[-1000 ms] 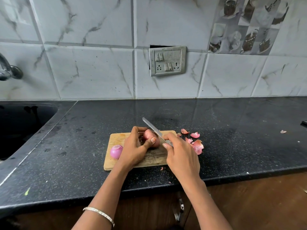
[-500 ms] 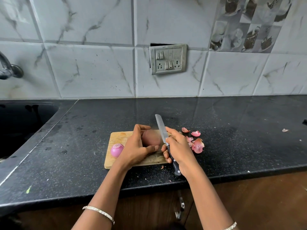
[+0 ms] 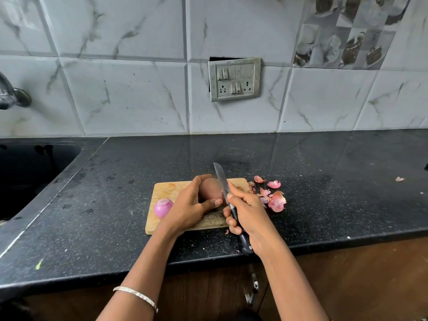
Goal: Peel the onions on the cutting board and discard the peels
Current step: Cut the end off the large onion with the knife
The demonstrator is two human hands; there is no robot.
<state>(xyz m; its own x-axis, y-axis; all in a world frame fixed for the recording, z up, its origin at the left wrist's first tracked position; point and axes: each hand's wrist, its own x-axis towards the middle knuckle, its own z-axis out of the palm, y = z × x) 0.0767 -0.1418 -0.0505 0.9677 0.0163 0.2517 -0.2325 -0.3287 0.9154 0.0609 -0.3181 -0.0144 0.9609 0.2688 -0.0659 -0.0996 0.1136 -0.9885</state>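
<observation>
A small wooden cutting board (image 3: 165, 188) lies on the black counter. On its left part sits a peeled purple onion (image 3: 163, 207). My left hand (image 3: 191, 205) grips an unpeeled brownish-red onion (image 3: 211, 189) on the board's middle. My right hand (image 3: 249, 210) holds a knife (image 3: 221, 178) by its black handle, forefinger along the blade's back, with the blade standing against the right end of that onion and its tip pointing away from me. Loose pink peels (image 3: 275, 200) lie on the counter just right of the board.
A dark sink (image 3: 30, 172) is sunk into the counter at far left, under a metal tap (image 3: 9, 93). One stray peel (image 3: 399, 179) lies far right. A switch plate (image 3: 234, 79) is on the tiled wall. The counter's front edge (image 3: 347, 242) runs near my wrists.
The knife swung from lying slanted across the onion to standing upright at its right end. My right hand shifted its hold down onto the handle. My left hand kept its hold.
</observation>
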